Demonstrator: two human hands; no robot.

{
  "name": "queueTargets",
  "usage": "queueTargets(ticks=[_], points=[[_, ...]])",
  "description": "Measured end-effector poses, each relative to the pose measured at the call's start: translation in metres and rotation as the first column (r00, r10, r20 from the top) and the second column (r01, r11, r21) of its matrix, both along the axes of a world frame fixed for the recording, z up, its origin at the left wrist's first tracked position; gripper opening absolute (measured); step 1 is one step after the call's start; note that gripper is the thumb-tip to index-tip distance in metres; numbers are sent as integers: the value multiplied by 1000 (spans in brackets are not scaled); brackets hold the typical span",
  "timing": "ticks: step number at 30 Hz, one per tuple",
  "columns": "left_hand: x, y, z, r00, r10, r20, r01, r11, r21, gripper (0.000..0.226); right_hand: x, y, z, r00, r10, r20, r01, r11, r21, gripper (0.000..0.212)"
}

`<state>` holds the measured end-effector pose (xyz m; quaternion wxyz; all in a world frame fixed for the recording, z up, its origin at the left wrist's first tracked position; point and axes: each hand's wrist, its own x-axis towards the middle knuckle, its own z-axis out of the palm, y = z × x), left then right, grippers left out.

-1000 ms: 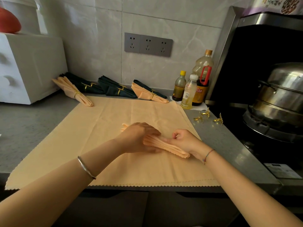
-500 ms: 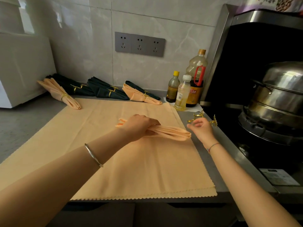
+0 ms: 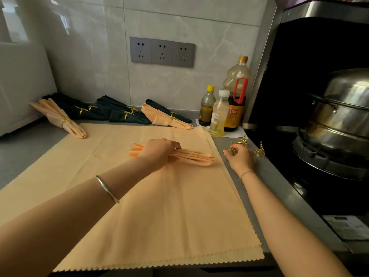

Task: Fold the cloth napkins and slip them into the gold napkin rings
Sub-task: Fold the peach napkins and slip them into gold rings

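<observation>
Ring pickup, napkin bunched.
Left hand [image 3: 159,152] grips the folded napkin [image 3: 196,156] over the spread cloth [image 3: 159,216]. Right hand [image 3: 240,159] pinches a gold ring [image 3: 228,150] on the table [image 3: 279,186]. Best to keep the pleats tight and feed the narrow end first.

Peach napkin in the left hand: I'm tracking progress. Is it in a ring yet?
Out. The left hand grips the folded napkin, ringless; the right hand pinches a loose ring.

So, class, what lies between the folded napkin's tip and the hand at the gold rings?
Head view: only the flat peach cloth's zigzag edge and a strip of grey counter separate the folded napkin from the right hand.
</observation>
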<state>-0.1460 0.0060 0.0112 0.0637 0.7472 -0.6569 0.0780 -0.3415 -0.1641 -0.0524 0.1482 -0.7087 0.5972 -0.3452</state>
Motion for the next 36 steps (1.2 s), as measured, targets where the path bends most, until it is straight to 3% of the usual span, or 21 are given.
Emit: queueTargets(ticks=[3,6,10,15,17,21,24,33,36], points=[[3,1,3,1000,13,8,-13,1000,-4,36,1,1,0,999,37,-14,-38,998,-49,28],[6,5,4,999,38,22,-38,999,8,36,2,3,-1,995,95,-23,-96,995,-9,33],[11,11,4,998,60,25,-60,998,9,35,0,-1,-1,982,185,44,-188,980,67,38],[14,14,2,997,70,23,-71,997,16,33,-6,9,5,951,268,155,-279,959,55,25],[16,15,2,996,81,22,-81,997,5,33,-7,17,14,919,362,157,-374,926,58,22],[20,20,3,996,92,13,-92,996,0,33,-5,41,31,826,560,61,-563,817,125,41],[16,24,1,996,79,36,-79,997,9,33,3,56,34,739,665,112,-674,731,106,41],[0,23,3,998,24,-64,-26,999,-43,34,17,78,36,589,729,349,-782,623,21,32],[-3,22,5,999,21,-37,-22,999,-39,35,21,79,33,585,747,314,-791,611,21,36]])
